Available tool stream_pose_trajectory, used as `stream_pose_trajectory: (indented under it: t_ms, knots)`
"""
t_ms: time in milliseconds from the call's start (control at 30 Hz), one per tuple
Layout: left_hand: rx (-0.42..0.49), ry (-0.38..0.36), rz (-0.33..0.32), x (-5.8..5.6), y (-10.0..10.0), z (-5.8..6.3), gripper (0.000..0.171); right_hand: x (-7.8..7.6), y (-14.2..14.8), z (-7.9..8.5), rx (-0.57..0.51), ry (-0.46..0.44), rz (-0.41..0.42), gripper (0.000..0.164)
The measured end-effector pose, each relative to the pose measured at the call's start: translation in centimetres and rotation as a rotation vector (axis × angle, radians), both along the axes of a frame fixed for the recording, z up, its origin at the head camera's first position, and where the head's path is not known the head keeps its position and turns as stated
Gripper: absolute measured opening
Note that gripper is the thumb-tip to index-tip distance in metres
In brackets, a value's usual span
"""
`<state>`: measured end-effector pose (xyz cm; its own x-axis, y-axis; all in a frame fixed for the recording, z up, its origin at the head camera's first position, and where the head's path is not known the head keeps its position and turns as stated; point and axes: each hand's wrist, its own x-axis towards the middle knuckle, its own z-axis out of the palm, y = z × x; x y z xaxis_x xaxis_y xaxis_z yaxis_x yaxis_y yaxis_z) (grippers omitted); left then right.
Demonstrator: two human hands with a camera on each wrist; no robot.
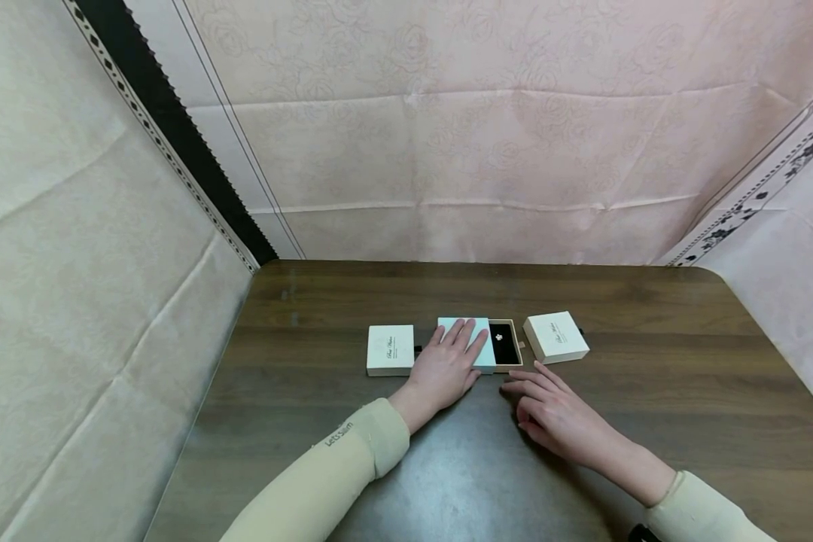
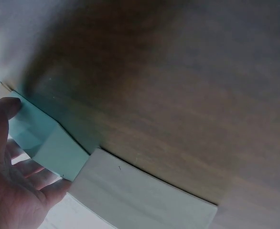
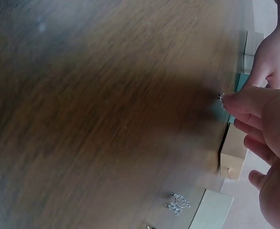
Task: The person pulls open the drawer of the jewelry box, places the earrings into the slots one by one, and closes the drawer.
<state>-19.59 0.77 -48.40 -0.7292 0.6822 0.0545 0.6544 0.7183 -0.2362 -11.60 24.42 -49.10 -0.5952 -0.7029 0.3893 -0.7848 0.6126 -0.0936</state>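
Note:
A teal sliding box (image 1: 485, 361) lies in the middle, its drawer (image 1: 519, 361) pulled out to the right. A small silvery earring (image 1: 498, 337) sits on the drawer's black lining. My left hand (image 1: 446, 370) lies over the teal sleeve, straight fingers spread on its top and the thumb (image 2: 13, 105) against the near side. Just in front of the drawer is my right hand (image 1: 555, 414). Between its thumb and index finger it pinches another small silvery earring (image 3: 220, 97), which the hand hides in the head view.
White lidded boxes flank the teal one: a left box (image 1: 389, 351), close by the left wrist, and a turned right box (image 1: 555, 337). In the right wrist view, a silvery openwork piece (image 3: 178, 203) shows near the right box. Cloth walls (image 1: 447, 165) surround the wooden table (image 1: 325, 301).

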Motion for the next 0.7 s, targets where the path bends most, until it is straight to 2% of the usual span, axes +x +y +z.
stream_pose_trajectory:
  t_ms: [200,400,533,700]
  knots:
    - [0.000,0.002,0.003,0.0,0.0,0.0,0.070,0.1,0.0,0.2,-0.006,-0.015,0.002,0.043]
    - [0.006,0.006,0.002,0.1,0.0,0.0,0.070,0.1,-0.2,1.1,-0.074,-0.047,-0.007,0.038]
    - [0.004,0.014,0.000,0.1,0.0,0.0,0.070,-0.2,-0.4,2.1,-0.121,-0.097,-0.024,0.034]
    - [0.005,0.013,-0.003,0.1,0.0,-0.1,0.070,-0.6,-0.5,3.1,-0.184,-0.214,-0.075,0.031]
